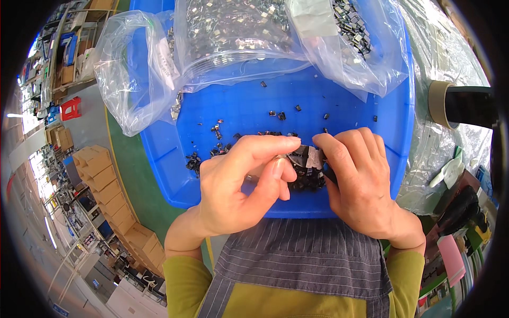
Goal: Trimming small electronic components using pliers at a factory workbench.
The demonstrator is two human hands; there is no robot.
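Observation:
Over the near side of a blue plastic tray (212,100), my left hand (233,183) pinches a small metallic piece (280,157) between thumb and fingers. My right hand (360,175) is closed round a dark tool (330,173), mostly hidden by its fingers. Between the hands lies a dark object with a greyish, worn patch (314,158); whether it belongs to the tool I cannot tell. Small dark parts (307,183) are heaped under and between both hands. Several loose ones (282,115) are scattered farther back on the tray floor.
Clear plastic bags (233,32) full of small metallic parts fill the tray's far side; one bag (138,79) hangs over its left rim. At right, a tape roll (439,105) sits on a black holder over plastic sheeting. Cardboard boxes (108,185) stand at left beyond the green floor strip.

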